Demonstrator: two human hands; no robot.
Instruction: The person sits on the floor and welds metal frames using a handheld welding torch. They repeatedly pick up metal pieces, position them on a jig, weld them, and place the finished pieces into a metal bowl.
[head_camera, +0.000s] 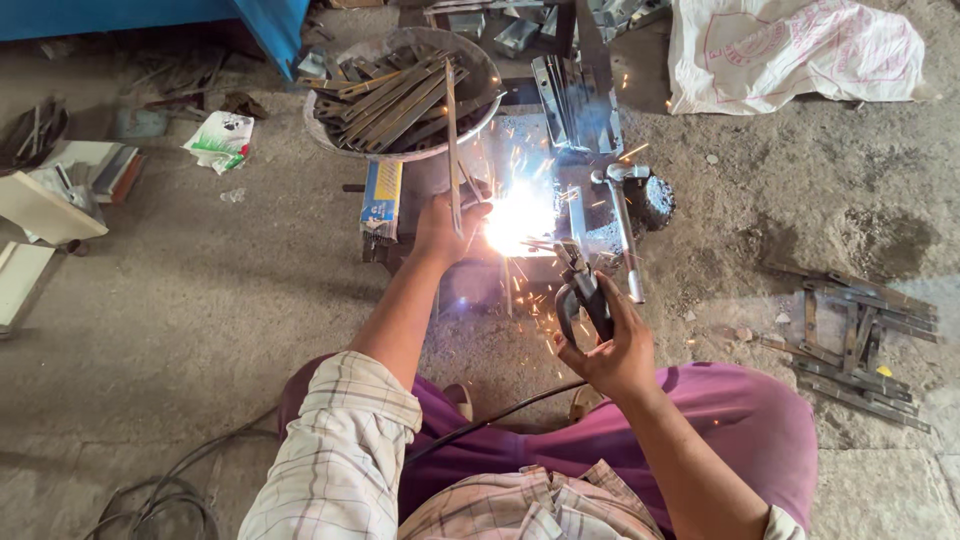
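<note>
Head view, looking down past plaid sleeves and purple trousers at a concrete floor. Person is seated low, both arms stretched to the far side.

Left hand (440, 228): closed around a thin flat metal strip (452, 140), held nearly upright in frame. The strip's long axis runs near to far, and its far end crosses the rim of a round pan (318, 135) full of similar strips.

Right hand (612, 350): gripped shut on the handles of an electrode holder (580, 295). Its nose points far and left, toward the white weld arc (520, 220). A black cable (500, 415) trails from the holder back between the knees.

Key relation: the arc sits just right of the left hand, at the strip's near end, and far-left of the right hand. Left hand is clearly the nearer one. The holder bridges the gap from the right.

Surroundings: a hammer (625, 235) lies just right of the arc, handle pointing near. A packet of welding rods (381, 205) is left of the left hand. Loose steel pieces (850, 345) are well apart at right, and a white sack (790, 50) lies far right.

Hidden or unclear: glare wipes out the joint itself, the electrode tip and the work surface beneath. Whether the strip touches another piece there cannot be told. Left fingertips are lost in the bloom.
</note>
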